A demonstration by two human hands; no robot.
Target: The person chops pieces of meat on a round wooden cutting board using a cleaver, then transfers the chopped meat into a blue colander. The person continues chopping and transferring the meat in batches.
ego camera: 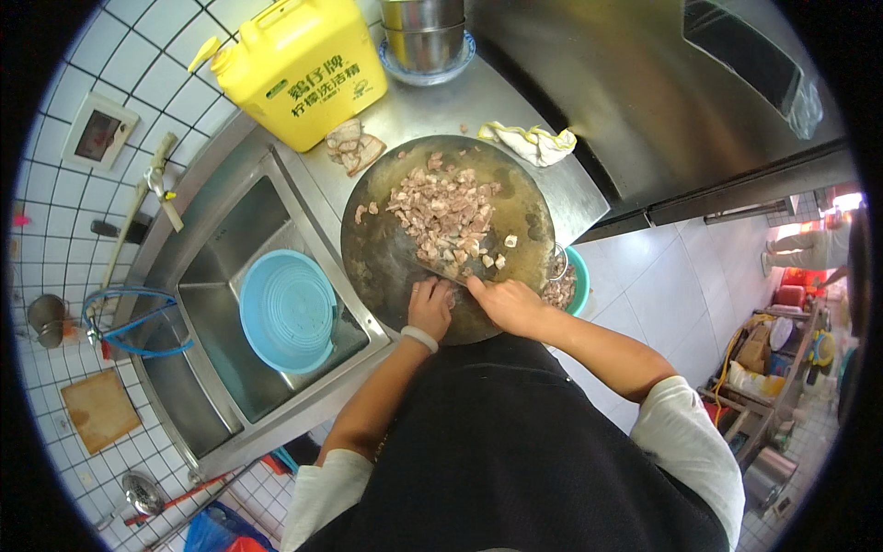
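Note:
A round, dark-stained chopping block lies before me on a steel counter. My right hand grips a knife, whose narrow blade reaches left across the block. Just below the blade, my left hand presses down on a small piece of meat, mostly hidden by the fingers. Chopped meat is heaped on the far half of the block, and a few pale cubes lie to its right. A green basin with more cut meat shows beyond the block's right edge.
Left of the block, a blue plastic basin sits in a steel sink. Behind stand a yellow detergent jug, flat meat pieces, stacked steel pots and a crumpled cloth. A person is far off at right.

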